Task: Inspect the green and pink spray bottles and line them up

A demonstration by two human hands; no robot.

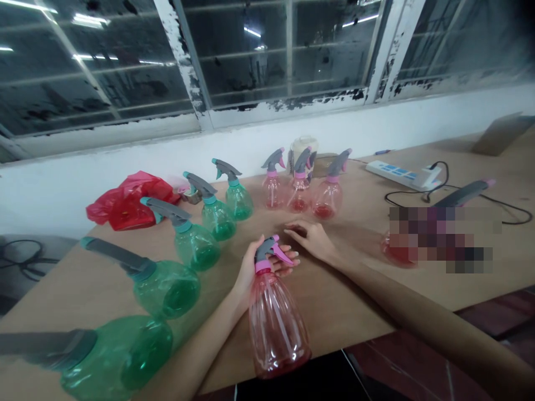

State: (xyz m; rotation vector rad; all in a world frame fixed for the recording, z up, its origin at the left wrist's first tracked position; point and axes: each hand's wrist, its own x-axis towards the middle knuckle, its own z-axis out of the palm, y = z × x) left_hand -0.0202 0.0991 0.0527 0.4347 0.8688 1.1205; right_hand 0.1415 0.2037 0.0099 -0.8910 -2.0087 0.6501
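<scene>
A clear pink spray bottle [278,328] with a grey and pink spray head is in my left hand [251,262]. The palm lies behind the spray head, and the fingertips show past the pink trigger. The bottle's body leans toward me over the table's front edge. Just right of the spray head is my right hand [311,238], its fingers loosely bent and apart, with nothing seen in them. Beyond it stand three pink spray bottles: a left one [272,192], a middle one [299,195] and a right one [328,197].
Several green spray bottles [196,248] run in a row down the left. A red plastic bag [131,200] lies by the wall, and a white container [304,149] stands behind the pink bottles. To the right are a power strip [401,175], cables and a partly pixelated pink bottle [395,250].
</scene>
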